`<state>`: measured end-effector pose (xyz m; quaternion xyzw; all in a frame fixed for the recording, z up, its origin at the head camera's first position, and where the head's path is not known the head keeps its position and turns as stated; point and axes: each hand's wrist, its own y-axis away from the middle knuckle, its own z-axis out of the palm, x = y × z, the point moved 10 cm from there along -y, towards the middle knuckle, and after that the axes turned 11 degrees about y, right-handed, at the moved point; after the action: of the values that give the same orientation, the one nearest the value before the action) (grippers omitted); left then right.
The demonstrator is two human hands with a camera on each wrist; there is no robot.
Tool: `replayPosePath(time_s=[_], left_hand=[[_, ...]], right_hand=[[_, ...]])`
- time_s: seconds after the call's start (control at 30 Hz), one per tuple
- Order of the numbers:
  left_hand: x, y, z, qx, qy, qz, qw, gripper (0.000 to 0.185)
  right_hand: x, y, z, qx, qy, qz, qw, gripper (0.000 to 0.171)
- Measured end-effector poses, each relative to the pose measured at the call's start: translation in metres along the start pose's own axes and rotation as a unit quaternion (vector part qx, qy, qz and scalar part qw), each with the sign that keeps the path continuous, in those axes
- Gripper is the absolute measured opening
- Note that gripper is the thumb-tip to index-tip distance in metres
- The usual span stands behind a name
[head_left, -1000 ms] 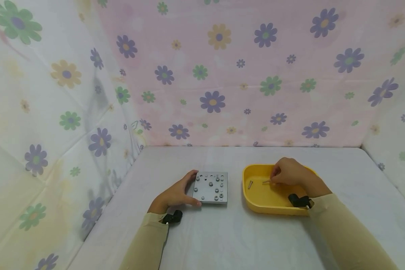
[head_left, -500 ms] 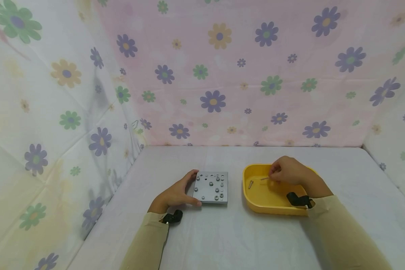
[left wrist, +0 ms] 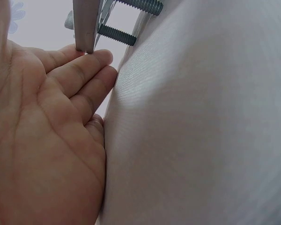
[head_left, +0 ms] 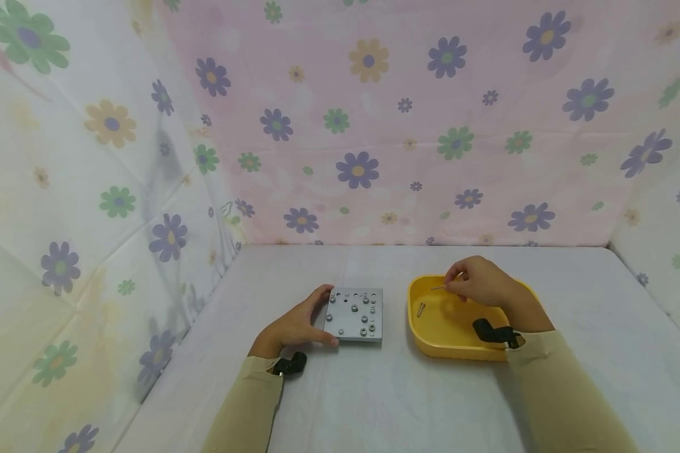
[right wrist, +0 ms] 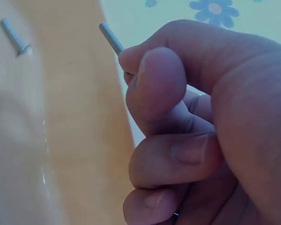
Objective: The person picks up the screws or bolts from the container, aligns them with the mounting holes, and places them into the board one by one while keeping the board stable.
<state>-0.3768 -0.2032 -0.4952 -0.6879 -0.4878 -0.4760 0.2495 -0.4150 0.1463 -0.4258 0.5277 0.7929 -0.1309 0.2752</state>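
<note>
A grey metal plate point(head_left: 354, 314) with several holes and screws lies on the table. My left hand point(head_left: 294, 327) holds its left edge between thumb and fingers; in the left wrist view the fingertips point(left wrist: 96, 58) touch the plate's edge point(left wrist: 84, 23), with screw shafts point(left wrist: 114, 34) sticking out beneath. My right hand point(head_left: 478, 282) hovers over a yellow tray point(head_left: 430, 343) and pinches a thin long screw point(head_left: 437, 288) between thumb and forefinger; its threaded tip point(right wrist: 111, 38) shows in the right wrist view. One more screw point(head_left: 420, 309) lies in the tray.
Flowered cloth walls point(head_left: 374, 126) close in the back and both sides of the white table point(head_left: 374, 396). Black wrist camera mounts sit at both cuffs.
My right hand has lifted the thin screw up out of the tray bottom and moved slightly back and left. The left hand and the plate have stayed still.
</note>
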Motion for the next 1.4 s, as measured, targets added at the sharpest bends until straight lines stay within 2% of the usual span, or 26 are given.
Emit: replayPosePath(time_s=[0.3, 0.7, 1.13, 1.4], left_hand=[[0.001, 0.000, 0.001, -0.008, 0.005, 0.006, 0.9999, 0.118], [-0.003, -0.001, -0.001, -0.002, 0.001, 0.003, 1.0000, 0.119], [-0.003, 0.001, -0.001, 0.001, -0.002, 0.000, 1.0000, 0.119], [0.000, 0.002, 0.000, -0.003, 0.005, 0.001, 1.0000, 0.119]], right_hand=[[-0.009, -0.002, 0.005, 0.002, -0.025, 0.000, 1.000, 0.022], [-0.034, -0.006, 0.010, -0.002, -0.061, -0.034, 0.998, 0.026], [-0.068, -0.007, 0.010, 0.027, -0.117, -0.064, 0.991, 0.020], [-0.074, -0.008, 0.019, 0.038, -0.119, -0.050, 0.991, 0.022]])
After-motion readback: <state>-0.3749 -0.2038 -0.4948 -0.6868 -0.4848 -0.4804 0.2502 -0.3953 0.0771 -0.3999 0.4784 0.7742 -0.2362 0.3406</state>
